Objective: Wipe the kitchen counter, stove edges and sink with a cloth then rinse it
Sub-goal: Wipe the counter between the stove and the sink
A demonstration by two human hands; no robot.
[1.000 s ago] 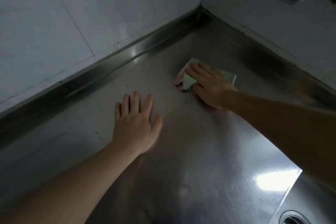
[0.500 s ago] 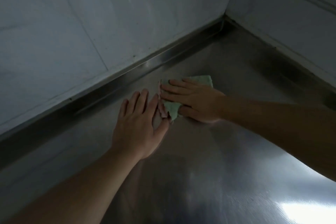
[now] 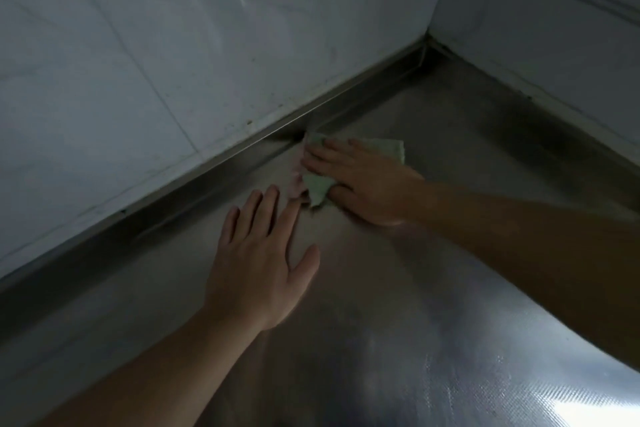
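With the right hand (image 3: 360, 180) flat on the green cloth (image 3: 317, 185) at frame centre and the left hand (image 3: 258, 265) spread on the bench (image 3: 398, 322), the cloth risks bunching against the steel upstand (image 3: 214, 172), leaving that seam unwiped.

— What was the counter (image 3: 398, 305) made of?
— Brushed steel, with a fine embossed grain and a bright glare near its front edge. Its raised back lip (image 3: 221, 173) was smoother and shinier.
— And the cloth (image 3: 317, 185)?
— Soft, matt pale green fabric. The wall (image 3: 156, 55) was glossy white tile, faintly smudged.
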